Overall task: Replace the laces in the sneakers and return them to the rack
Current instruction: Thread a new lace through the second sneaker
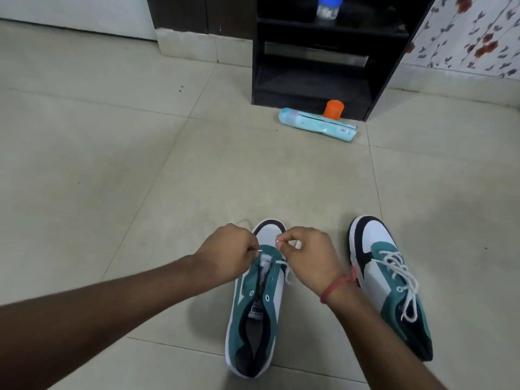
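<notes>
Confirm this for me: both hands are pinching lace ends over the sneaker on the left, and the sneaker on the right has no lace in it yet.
Not quite. The head view shows the right sneaker already laced with a white lace. The rest holds: the left hand and right hand pinch lace ends over the left sneaker.

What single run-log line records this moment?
step: lacing left sneaker | left hand: pinches white lace end | right hand: pinches other end | right sneaker: laced, on floor
</notes>
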